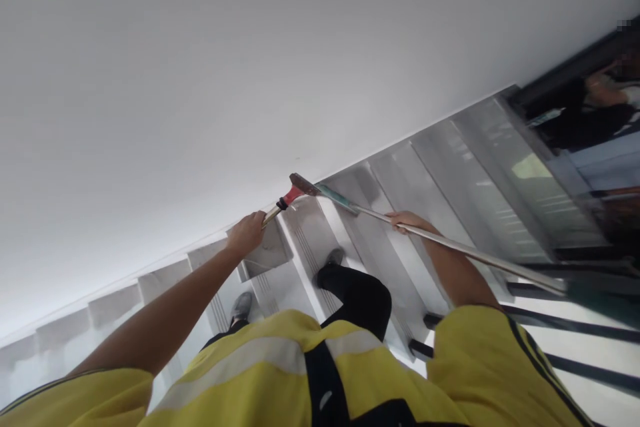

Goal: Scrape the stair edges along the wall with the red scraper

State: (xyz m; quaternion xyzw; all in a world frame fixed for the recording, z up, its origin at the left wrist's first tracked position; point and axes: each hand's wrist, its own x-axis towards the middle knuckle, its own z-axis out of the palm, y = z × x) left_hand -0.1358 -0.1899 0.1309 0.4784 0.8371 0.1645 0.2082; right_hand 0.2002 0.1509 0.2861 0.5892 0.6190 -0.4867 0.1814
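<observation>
My left hand point(246, 233) is closed around the pale handle of a short tool with a red head point(296, 192) and a dark, flat edge, perhaps a scraper. That edge lies at the foot of the white wall, over the stairs. My right hand point(407, 221) grips a long pale pole point(480, 255) with a narrow green head point(336, 196); its exact kind is unclear. The two tool heads meet or overlap beside the wall. The pole's far end, green and blurred, points to the lower right. Below my left hand is a grey flat panel or box point(267, 252).
Grey stairs point(390, 180) run along the white wall point(250, 67). My shoes point(243, 305) stand on different steps. Dark railing bars point(560, 321) line the lower right. Another person point(600, 103) shows blurred at the far right, beyond the stair's end.
</observation>
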